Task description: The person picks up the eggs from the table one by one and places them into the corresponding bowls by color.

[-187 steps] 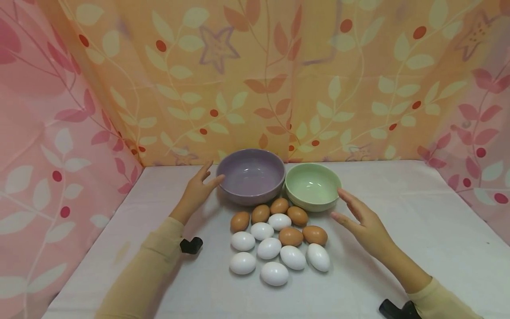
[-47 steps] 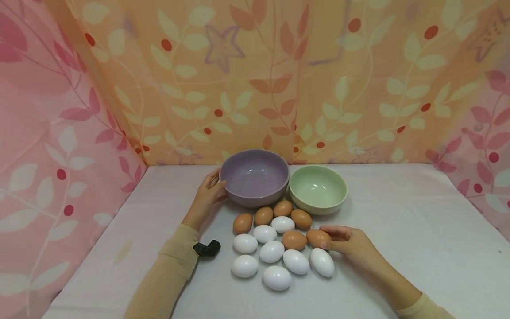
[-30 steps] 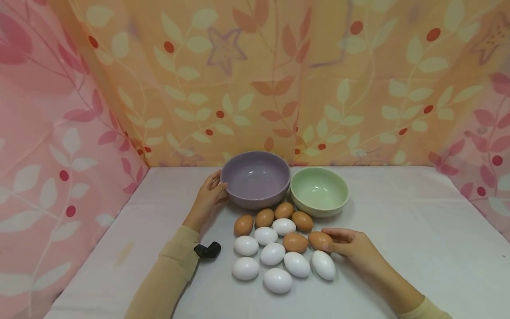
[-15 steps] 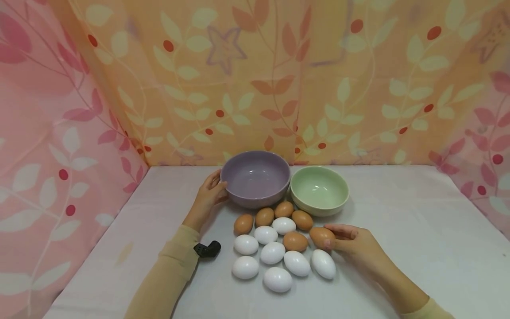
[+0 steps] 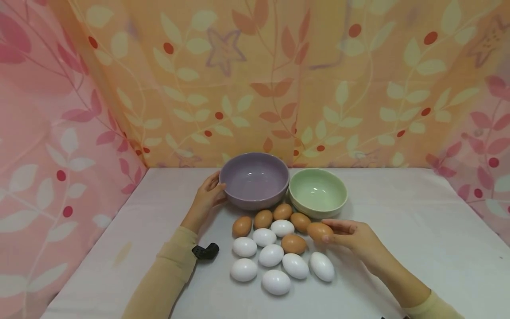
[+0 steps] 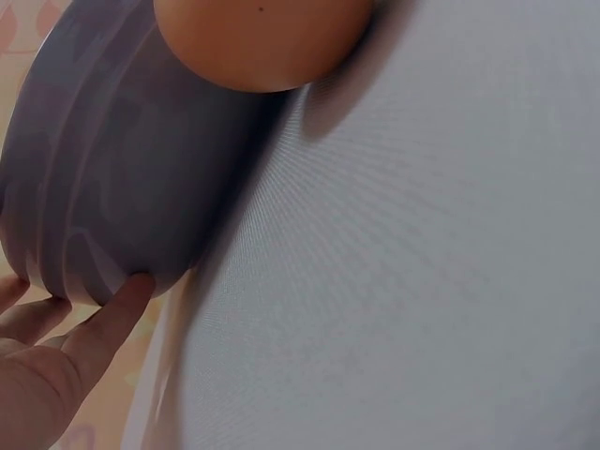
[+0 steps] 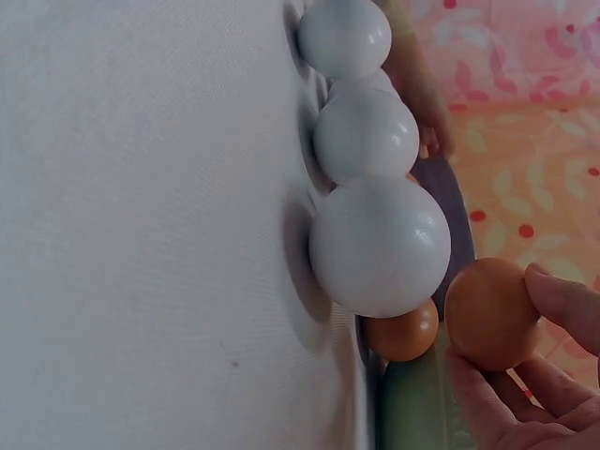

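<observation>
My right hand (image 5: 358,241) pinches a brown egg (image 5: 320,231) between thumb and fingers. In the right wrist view that held egg (image 7: 494,314) is raised off the table. At the left side of the purple bowl (image 5: 255,204), my left hand (image 5: 203,199) rests its fingertips against the outer wall. The left wrist view shows those fingers (image 6: 112,319) touching the bowl from outside, without wrapping round it. Several other brown eggs (image 5: 294,244) and several white eggs (image 5: 276,282) lie grouped in front of the bowls. A smaller green bowl (image 5: 318,192) stands beside the purple one; both are empty.
A white cloth (image 5: 398,212) covers the table. Patterned orange fabric (image 5: 255,88) hangs behind the bowls, with pink fabric at both sides. A black wrist device (image 5: 206,251) sticks out from the left sleeve.
My right hand has reached in, taken hold of the rightmost brown egg and raised it slightly toward the green bowl. Earlier my left hand came to rest against the purple bowl and stayed there.
</observation>
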A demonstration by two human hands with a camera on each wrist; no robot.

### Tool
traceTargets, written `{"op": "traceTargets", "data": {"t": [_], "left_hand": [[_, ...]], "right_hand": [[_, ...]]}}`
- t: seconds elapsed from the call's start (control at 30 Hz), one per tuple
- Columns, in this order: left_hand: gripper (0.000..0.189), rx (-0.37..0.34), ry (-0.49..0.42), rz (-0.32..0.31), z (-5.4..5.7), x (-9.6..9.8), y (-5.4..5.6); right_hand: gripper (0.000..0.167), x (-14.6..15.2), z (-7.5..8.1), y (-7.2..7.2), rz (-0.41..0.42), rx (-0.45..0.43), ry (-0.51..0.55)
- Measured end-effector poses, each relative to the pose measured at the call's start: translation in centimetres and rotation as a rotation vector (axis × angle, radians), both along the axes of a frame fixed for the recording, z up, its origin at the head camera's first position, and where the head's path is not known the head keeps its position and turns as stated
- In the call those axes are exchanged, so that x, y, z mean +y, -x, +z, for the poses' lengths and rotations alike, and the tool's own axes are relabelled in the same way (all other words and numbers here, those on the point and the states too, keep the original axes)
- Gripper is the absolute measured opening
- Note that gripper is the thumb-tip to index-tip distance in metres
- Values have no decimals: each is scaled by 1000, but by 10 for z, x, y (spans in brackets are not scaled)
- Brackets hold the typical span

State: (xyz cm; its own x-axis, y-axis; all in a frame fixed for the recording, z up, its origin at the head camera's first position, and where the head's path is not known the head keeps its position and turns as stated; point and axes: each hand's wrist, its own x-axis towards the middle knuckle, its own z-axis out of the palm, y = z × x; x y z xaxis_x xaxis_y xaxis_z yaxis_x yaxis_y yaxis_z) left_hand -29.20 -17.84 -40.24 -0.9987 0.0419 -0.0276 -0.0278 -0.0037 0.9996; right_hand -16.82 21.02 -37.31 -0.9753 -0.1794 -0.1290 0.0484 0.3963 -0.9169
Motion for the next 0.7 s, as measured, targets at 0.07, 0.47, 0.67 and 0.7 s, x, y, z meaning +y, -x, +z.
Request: {"op": "traceTargets", "data": {"t": [0.07, 0.47, 0.67, 0.7], "left_hand": [[61, -2, 0, 2, 0, 0, 0], [61, 0, -9, 1, -1, 1, -2], [60, 6, -10, 4, -2, 0, 0], [60, 8, -6, 3, -2, 0, 0]], "right_hand": [[58, -1, 2, 2, 7, -5, 6], [57, -5, 20, 11, 71, 0, 7], [57, -7, 29, 21, 55, 24, -20], [56, -8, 30, 22, 58, 29, -16]]}}
